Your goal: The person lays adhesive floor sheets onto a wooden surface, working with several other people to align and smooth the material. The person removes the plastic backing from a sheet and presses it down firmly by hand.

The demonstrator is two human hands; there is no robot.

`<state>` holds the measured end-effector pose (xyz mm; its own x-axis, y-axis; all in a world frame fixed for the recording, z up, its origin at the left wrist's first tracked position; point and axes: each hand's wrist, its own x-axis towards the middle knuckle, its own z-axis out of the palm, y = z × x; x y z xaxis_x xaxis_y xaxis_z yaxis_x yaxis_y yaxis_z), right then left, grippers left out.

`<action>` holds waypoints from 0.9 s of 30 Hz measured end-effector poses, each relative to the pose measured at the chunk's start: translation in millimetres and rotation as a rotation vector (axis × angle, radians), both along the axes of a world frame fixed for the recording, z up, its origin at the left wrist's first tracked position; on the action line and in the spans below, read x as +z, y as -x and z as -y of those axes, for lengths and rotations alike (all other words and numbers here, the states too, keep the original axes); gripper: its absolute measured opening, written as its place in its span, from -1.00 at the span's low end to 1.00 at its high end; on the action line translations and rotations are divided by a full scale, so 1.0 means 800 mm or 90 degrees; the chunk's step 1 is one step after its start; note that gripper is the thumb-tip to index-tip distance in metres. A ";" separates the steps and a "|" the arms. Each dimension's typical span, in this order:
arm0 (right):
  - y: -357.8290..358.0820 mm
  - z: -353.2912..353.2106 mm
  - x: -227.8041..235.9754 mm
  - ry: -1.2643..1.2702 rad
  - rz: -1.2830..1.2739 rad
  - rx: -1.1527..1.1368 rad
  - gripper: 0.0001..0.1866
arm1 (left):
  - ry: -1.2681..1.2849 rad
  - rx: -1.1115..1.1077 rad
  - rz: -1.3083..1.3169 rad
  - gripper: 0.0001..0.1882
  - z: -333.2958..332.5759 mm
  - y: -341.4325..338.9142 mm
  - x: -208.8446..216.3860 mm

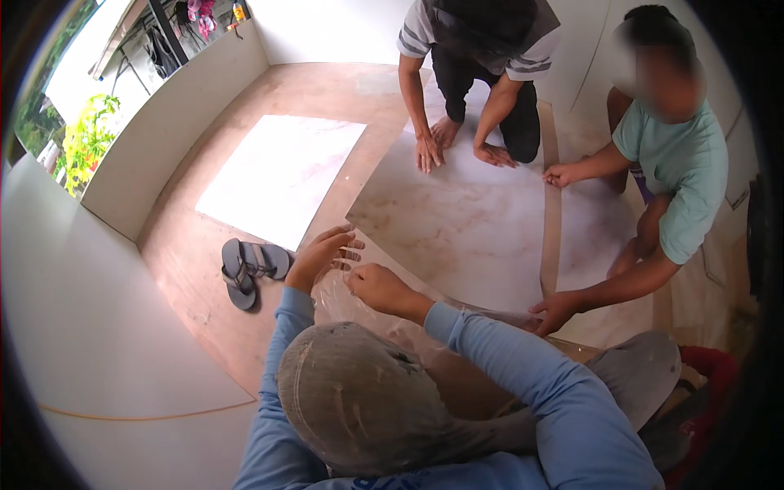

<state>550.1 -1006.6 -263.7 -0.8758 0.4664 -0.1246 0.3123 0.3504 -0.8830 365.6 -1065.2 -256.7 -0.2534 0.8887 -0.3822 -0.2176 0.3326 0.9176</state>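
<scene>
My left hand (325,255), in a light blue sleeve, is raised with its fingers stretched and apart, near the corner of a marble-patterned sheet (457,220) on the floor. Just right of it, my right hand (380,287) is closed on crumpled clear plastic film (339,302). The film hangs below both hands, above my bent knee (351,392). The near edge of the sheet curves a little upward. At its near right corner, a co-worker's hand (557,313) holds that edge.
A co-worker kneels on the sheet's far part, both hands (429,153) flat on it. Another in a pale green shirt (678,163) crouches at right. A white marble-look sheet (282,175) and dark sandals (249,269) lie left. Low white walls (175,114) bound the left side.
</scene>
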 end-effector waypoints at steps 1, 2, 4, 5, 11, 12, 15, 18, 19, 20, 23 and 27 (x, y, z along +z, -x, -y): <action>-0.002 0.005 -0.005 0.018 -0.014 -0.009 -0.53 | 0.019 -0.010 -0.013 -0.45 -0.007 0.002 -0.007; -0.003 0.011 -0.010 0.036 -0.029 -0.017 -0.54 | 0.038 -0.020 -0.027 -0.49 -0.010 0.003 -0.015; -0.006 0.019 -0.023 0.050 -0.033 -0.014 -0.55 | -0.003 -0.013 0.015 -0.55 -0.005 0.008 -0.044; -0.008 0.024 -0.029 0.063 -0.037 -0.017 -0.56 | -0.045 -0.012 0.055 -0.61 0.003 0.011 -0.057; -0.019 0.077 -0.072 0.083 -0.066 0.116 -0.56 | -0.027 0.023 -0.052 -0.69 0.099 -0.009 -0.061; -0.034 0.079 -0.078 0.108 -0.084 0.155 -0.56 | -0.034 0.016 -0.046 -0.69 0.109 -0.015 -0.060; -0.056 0.102 -0.103 0.192 -0.112 0.252 -0.54 | 0.073 0.019 -0.042 -0.69 0.166 -0.009 -0.074; -0.067 0.111 -0.112 0.225 -0.124 0.299 -0.52 | 0.090 -0.015 0.014 -0.69 0.188 -0.013 -0.082; -0.065 0.108 -0.114 0.226 -0.129 0.308 -0.51 | 0.132 -0.007 -0.038 -0.69 0.185 -0.022 -0.070; -0.061 0.103 -0.117 0.224 -0.139 0.314 -0.51 | 0.152 -0.012 -0.063 -0.69 0.182 -0.025 -0.075; -0.033 0.101 -0.118 0.218 -0.175 0.340 -0.49 | 0.105 -0.071 -0.092 -0.63 0.195 -0.010 -0.094; -0.010 0.093 -0.061 0.145 -0.097 0.228 -0.45 | 0.032 -0.152 -0.095 -0.60 0.196 0.002 -0.098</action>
<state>558.1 -1081.0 -312.1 -0.9933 0.1061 -0.0460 0.0671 0.2047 -0.9765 364.1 -1222.0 -335.3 -0.0953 0.9110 -0.4013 0.0080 0.4039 0.9148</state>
